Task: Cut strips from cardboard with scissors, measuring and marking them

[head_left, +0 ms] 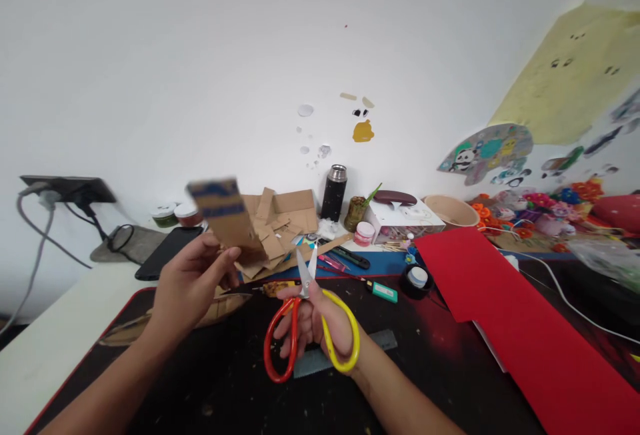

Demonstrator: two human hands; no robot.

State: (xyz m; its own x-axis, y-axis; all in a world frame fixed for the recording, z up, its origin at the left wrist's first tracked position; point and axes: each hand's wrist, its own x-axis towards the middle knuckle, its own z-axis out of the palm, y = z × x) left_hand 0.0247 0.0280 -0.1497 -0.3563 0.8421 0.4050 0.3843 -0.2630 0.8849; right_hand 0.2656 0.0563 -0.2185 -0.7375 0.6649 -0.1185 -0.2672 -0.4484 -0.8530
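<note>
My left hand (200,275) pinches the lower edge of a brown cardboard piece (231,225) with blue printing, lifted above the desk and a little blurred. In my right hand (320,321) is a pair of scissors (305,285) with one red and one yellow handle loop. Their blades point away from me and stand apart, touching no cardboard. Beneath the right hand a ruler (387,339) lies on the black mat. Behind the left hand is a heap of cardboard scraps (295,211).
A black flask (334,195), a white box (407,215) and a beige bowl (451,211) line the wall. Red sheets (530,328) cover the right side. A cutter (353,257), a teal eraser-like block (384,291) and a small jar (417,279) lie mid-desk.
</note>
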